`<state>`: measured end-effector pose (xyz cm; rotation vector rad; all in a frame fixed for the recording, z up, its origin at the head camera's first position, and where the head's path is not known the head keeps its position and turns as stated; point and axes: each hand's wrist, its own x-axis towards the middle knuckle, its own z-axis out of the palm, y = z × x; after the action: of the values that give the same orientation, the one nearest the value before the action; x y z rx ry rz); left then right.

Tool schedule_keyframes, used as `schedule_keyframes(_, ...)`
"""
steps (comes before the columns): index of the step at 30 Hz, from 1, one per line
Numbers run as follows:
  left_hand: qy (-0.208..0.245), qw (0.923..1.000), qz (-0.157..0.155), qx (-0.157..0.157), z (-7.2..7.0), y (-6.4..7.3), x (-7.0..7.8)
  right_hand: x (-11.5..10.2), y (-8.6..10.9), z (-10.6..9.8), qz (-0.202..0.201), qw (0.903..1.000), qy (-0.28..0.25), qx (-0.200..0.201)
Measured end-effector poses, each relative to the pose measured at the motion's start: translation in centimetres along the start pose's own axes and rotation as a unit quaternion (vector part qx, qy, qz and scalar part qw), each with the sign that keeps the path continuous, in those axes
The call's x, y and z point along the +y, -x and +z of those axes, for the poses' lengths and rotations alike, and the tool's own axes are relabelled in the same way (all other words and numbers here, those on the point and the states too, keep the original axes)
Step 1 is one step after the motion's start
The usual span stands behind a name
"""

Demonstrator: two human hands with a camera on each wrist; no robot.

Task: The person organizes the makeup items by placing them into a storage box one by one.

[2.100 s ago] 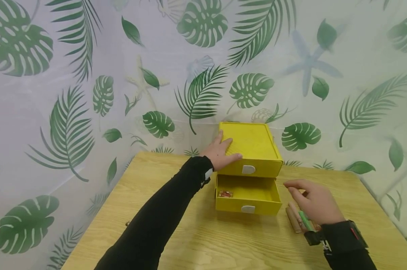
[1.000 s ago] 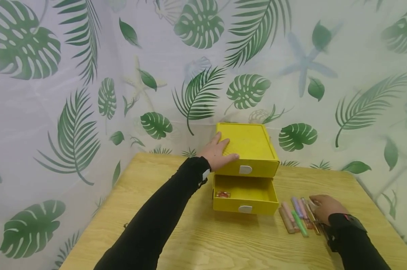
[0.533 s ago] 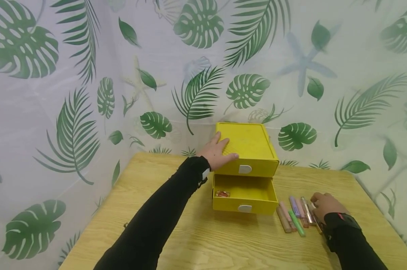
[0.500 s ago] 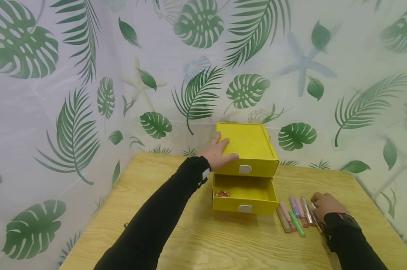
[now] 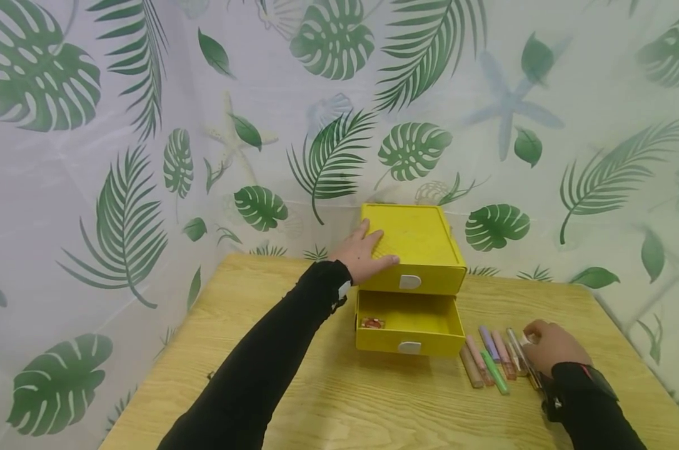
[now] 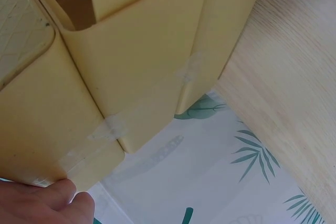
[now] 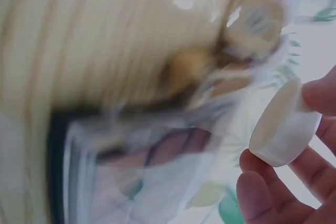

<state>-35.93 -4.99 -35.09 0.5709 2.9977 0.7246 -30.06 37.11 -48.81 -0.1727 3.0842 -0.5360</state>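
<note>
On the wooden bench (image 5: pixel 339 415), the left hand (image 5: pixel 362 255) rested on the left edge of a yellow drawer unit (image 5: pixel 418 234), its thumb and fingers spread apart. The upper drawer (image 5: pixel 437 279) was closed; the lower drawer (image 5: pixel 435 342) stood pulled out toward the near side, a small red packet (image 5: pixel 372 323) lying at its left. Right of the unit lay a row of slim tubes (image 5: pixel 495 373), brown at the left, then pink, green, purple and clear. Beside their right end, the right hand (image 5: pixel 556 347) pinched a small white piece (image 7: pixel 286 127) between thumb and fingers.
</note>
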Motion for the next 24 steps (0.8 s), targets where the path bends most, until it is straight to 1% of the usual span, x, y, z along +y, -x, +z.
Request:
schedule_keyframes(3,-0.002,1.0000,0.004,-0.001,-0.1,0.1,0.0,-1.2,0.8,-0.2,-0.004,0.9994,-0.029,0.019)
schedule_keyframes(6,-0.004,1.0000,0.008,0.000,-0.2,0.1,-0.1,-3.0,1.5,-0.9,-0.017,0.9970,-0.060,0.046)
schedule_keyframes(9,-0.003,1.0000,0.009,0.001,-0.3,0.2,-0.1,-5.5,2.1,-1.9,-0.041,0.9929,-0.078,0.079)
schedule_keyframes(13,0.000,1.0000,0.008,0.001,-0.3,0.2,0.0,-9.6,3.2,-3.3,-0.087,0.9864,-0.085,0.110)
schedule_keyframes(16,0.004,1.0000,0.007,0.001,-0.3,0.2,0.1,-12.6,3.7,-4.1,-0.128,0.9807,-0.087,0.119)
schedule_keyframes(19,0.005,0.9999,0.009,0.003,-0.3,0.1,0.1,-15.0,3.7,-4.4,-0.163,0.9756,-0.086,0.119)
schedule_keyframes(24,0.002,1.0000,0.010,0.000,0.0,-0.1,0.1,-17.5,2.8,-3.6,-0.195,0.9730,-0.054,0.112)
